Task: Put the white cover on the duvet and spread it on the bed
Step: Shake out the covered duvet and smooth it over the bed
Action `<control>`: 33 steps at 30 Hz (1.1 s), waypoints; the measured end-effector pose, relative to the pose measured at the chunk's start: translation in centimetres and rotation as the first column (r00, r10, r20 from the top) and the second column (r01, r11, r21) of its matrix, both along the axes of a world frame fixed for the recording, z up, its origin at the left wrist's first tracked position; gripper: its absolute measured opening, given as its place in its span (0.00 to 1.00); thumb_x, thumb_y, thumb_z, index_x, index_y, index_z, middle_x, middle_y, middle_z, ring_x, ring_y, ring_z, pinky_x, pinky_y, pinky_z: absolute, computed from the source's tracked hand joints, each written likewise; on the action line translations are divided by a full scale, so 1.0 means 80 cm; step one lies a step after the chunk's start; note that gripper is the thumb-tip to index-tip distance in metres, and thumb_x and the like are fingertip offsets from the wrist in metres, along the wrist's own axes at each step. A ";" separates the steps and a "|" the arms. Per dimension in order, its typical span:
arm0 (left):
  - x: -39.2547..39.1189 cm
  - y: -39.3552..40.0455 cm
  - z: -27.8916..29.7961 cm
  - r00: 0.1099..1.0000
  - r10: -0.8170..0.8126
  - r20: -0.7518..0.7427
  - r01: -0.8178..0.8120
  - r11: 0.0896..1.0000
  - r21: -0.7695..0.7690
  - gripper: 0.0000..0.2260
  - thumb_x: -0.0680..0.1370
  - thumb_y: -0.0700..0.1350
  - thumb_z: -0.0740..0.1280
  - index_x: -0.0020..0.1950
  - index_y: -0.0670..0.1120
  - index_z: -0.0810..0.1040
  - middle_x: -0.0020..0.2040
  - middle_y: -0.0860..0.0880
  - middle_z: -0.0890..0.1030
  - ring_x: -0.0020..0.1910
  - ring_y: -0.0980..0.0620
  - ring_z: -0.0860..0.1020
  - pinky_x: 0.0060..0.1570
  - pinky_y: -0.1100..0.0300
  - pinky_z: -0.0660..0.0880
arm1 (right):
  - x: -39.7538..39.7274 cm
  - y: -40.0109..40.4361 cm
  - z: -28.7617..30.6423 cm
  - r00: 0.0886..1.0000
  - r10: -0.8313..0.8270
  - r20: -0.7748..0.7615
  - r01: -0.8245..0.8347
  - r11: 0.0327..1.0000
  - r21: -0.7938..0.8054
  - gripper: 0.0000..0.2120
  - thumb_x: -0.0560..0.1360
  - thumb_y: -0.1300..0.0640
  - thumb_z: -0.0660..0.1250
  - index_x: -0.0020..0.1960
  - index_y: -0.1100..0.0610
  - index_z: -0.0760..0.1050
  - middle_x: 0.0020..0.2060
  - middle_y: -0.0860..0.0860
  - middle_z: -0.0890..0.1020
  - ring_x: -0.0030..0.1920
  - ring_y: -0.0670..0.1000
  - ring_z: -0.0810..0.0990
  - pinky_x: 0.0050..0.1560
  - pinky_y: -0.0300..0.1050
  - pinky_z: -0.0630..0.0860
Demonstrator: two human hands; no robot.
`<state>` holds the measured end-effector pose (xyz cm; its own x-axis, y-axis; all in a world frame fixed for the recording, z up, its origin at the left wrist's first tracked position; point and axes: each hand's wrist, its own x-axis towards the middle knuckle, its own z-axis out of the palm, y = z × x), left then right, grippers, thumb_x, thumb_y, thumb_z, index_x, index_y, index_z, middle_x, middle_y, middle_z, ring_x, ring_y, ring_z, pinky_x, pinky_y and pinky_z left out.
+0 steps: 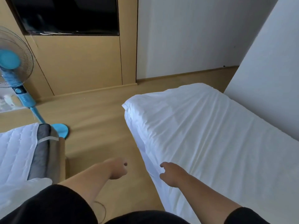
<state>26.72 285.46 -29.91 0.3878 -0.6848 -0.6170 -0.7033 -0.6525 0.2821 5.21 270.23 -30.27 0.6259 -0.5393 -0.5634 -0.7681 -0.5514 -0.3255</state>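
The duvet in its white cover (210,135) lies spread over the bed on the right, slightly wrinkled, its near edge hanging down the bed's side. My right hand (169,174) is at that hanging edge, fingers loosely bent, holding nothing that I can see. Just left of the bed, my left hand (117,168) hovers over the wooden floor with its fingers loosely curled and empty. Both forearms reach forward from black sleeves.
A second bed with a quilted white pad (16,152) and a grey mattress side stands at the left. A blue standing fan (14,62) is beyond it, its base (60,130) on the floor. Wooden floor (97,113) runs between the beds. A dark screen (68,15) hangs on the wooden wall.
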 end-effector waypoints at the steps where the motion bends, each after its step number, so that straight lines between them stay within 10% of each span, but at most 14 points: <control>1: 0.028 0.003 0.003 1.000 0.004 0.008 -0.004 1.000 0.006 0.22 0.78 0.50 0.61 0.73 0.51 0.70 0.70 0.49 0.75 0.67 0.47 0.74 0.63 0.59 0.70 | 0.026 -0.002 0.003 1.000 0.002 -0.001 -0.002 1.000 -0.002 0.28 0.81 0.47 0.58 0.79 0.48 0.59 0.76 0.49 0.66 0.73 0.54 0.69 0.70 0.49 0.68; 33: 0.768 -0.266 -0.040 0.952 0.278 -0.124 -0.285 0.958 -0.040 0.18 0.78 0.49 0.63 0.68 0.51 0.74 0.64 0.53 0.78 0.58 0.52 0.76 0.57 0.61 0.72 | 0.762 -0.373 -0.064 0.980 0.073 -0.184 -0.064 0.996 0.055 0.26 0.81 0.48 0.58 0.78 0.50 0.61 0.74 0.50 0.68 0.69 0.53 0.72 0.65 0.44 0.71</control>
